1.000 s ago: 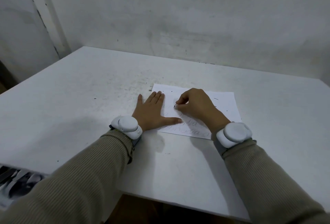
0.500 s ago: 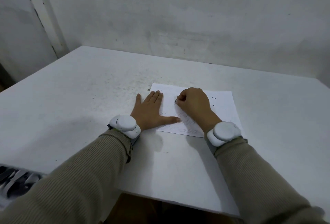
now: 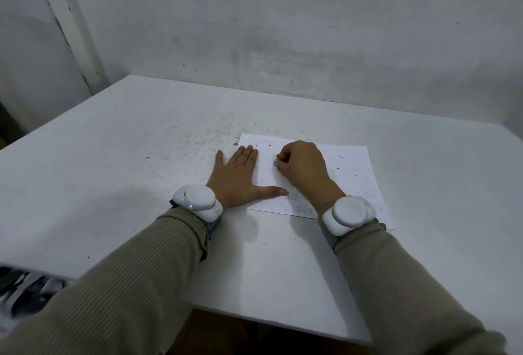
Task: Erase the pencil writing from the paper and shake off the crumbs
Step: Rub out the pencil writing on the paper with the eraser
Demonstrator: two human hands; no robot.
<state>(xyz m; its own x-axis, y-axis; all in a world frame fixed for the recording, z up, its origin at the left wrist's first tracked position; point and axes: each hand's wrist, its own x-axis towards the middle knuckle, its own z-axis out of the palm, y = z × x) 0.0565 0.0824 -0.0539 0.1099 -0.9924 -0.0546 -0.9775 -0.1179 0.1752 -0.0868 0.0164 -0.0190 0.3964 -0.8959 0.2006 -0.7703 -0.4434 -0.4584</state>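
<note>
A white sheet of paper lies flat on the white table. Faint pencil writing shows along its near edge, and dark eraser crumbs dot its right half. My left hand presses flat on the paper's left edge, fingers straight and thumb stretched out to the right. My right hand rests on the middle of the sheet with fingers curled, pinching a small eraser whose tip just shows against the paper. Most of the eraser is hidden by my fingers.
Grey specks and smudges mark the tabletop left of the paper. A wall runs close behind the table's far edge. The table's near edge lies below my forearms. Dark objects lie low at the left, off the table.
My right hand has shifted slightly away from me and to the left across the sheet with the eraser. My left hand has stayed pressed flat on the paper.
</note>
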